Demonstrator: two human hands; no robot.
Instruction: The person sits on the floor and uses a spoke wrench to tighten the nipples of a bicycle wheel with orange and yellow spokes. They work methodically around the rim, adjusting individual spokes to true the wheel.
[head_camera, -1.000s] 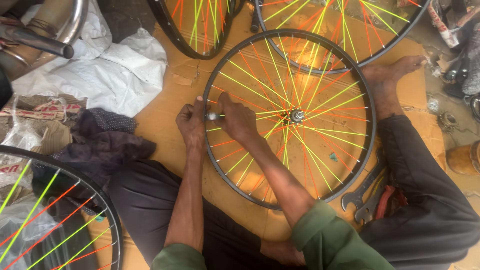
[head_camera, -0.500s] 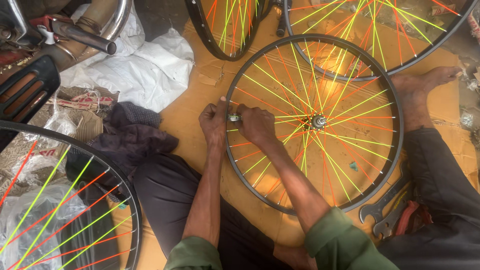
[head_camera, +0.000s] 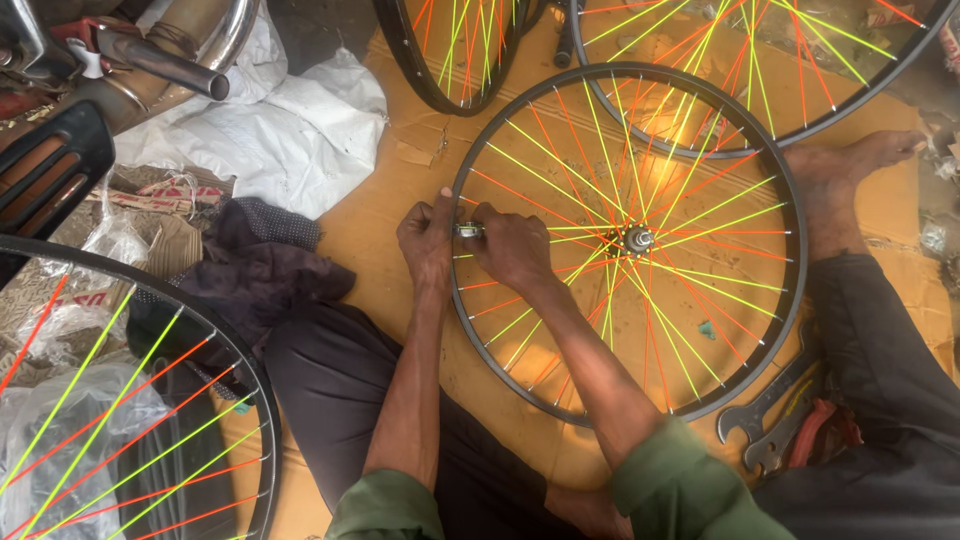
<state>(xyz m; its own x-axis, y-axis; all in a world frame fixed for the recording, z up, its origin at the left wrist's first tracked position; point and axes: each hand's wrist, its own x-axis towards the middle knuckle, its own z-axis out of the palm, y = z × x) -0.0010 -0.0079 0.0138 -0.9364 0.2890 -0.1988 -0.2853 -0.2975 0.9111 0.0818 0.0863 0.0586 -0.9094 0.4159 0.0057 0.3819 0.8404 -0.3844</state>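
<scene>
White plastic sack (head_camera: 270, 140): far left, crumpled on the floor beside the orange cardboard sheet; plain white, no label showing.
Printed wrapper (head_camera: 150, 195): left, just near of the white sack; a flattened pale strip with red print, wrinkled.
Clear plastic bag (head_camera: 70, 430): near left corner, seen through the spokes of a wheel; see-through, creased, greyish.
Cardboard sheet (head_camera: 385, 215): middle of the floor; flat, orange-brown, torn along its far edge.
Signs and screens: none in view.

Spokes (head_camera: 560, 190) crowd the wheel; bare cardboard (head_camera: 375, 235) lies leftward.
</scene>
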